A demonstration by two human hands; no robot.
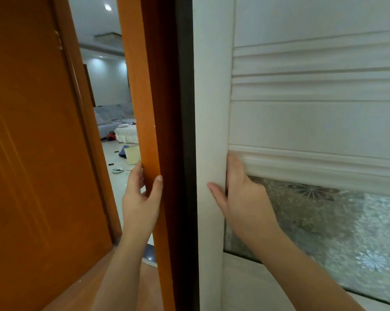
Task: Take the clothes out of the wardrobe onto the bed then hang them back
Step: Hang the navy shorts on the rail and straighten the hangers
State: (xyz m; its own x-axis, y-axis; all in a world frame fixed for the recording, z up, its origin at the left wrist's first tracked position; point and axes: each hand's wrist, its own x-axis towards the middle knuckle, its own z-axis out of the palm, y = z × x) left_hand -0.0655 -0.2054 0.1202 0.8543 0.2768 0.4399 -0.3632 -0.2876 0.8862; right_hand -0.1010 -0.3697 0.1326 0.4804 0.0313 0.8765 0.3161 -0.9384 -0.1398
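Observation:
A white wardrobe door (pixel 301 126) with moulded bands and a frosted, flower-patterned glass panel (pixel 337 225) fills the right half of the head view. My right hand (pixel 243 198) lies flat against its left stile, fingers tucked into the moulding, thumb on the stile. My left hand (pixel 142 198) wraps around the orange wooden door frame (pixel 149 108) just left of the wardrobe, thumb on the near face. A dark gap (pixel 186 153) runs between frame and wardrobe door. No clothes and no bed are visible.
An orange room door (pixel 37 153) stands open at the left. Through the doorway I see a living room with a grey sofa (pixel 113 117), a white-draped piece of furniture (pixel 126 133) and small items scattered on the pale floor.

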